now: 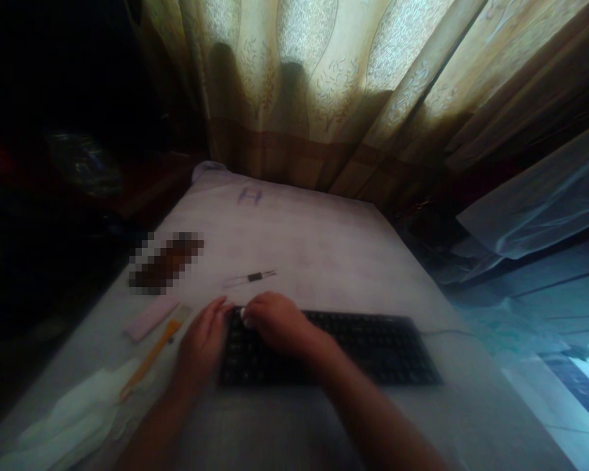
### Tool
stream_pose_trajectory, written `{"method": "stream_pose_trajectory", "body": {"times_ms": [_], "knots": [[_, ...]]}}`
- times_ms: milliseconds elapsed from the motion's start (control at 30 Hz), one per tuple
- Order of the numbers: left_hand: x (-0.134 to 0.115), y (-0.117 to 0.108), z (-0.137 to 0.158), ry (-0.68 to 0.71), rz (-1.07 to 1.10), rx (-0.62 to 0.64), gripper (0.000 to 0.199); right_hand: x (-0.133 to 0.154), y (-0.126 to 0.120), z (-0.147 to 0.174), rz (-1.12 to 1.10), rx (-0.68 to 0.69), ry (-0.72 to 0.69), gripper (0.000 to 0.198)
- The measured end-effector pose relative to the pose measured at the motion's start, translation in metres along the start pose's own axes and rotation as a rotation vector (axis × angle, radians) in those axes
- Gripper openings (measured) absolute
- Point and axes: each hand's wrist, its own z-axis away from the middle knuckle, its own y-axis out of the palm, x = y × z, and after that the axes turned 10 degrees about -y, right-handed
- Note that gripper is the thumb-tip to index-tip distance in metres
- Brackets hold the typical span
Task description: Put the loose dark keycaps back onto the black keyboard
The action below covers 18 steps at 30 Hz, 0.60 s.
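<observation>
A black keyboard (373,350) lies flat on the pale-covered table. My right hand (277,320) is over its upper left corner, fingers closed on a small white wad (245,315) that touches the keys; what the wad is made of is too blurred to tell. Along the keyboard's left edge rests my left hand (201,337), its fingers stretched out and their tips at the top left corner. Left of that hand is a brush (152,356) with an orange handle and pale bristles. My right forearm hides part of the keys.
A white cloth (73,412) lies at the front left, partly under the brush handle. Nearby are a pink strip (151,318) and a pixelated brown object (167,263). A thin tool with a dark middle (255,277) sits beyond the keyboard. Curtains (294,98) hang behind the table.
</observation>
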Motion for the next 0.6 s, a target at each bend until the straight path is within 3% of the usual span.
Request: {"method": "stream_pose_trajectory", "body": {"times_ms": [167,433,600], "knots": [[-0.002,-0.007,-0.004,0.005,0.003,-0.056,0.053,-0.004,0.001,-0.015,0.039,-0.092,0.015,0.017],[0.002,-0.018,-0.012,-0.062,0.137,-0.127,0.052,0.008,0.009,-0.018,0.132,0.014,-0.19,0.012],[0.002,-0.018,-0.011,-0.049,0.15,-0.11,0.051,0.009,0.008,-0.016,0.119,0.044,-0.193,0.01]]}}
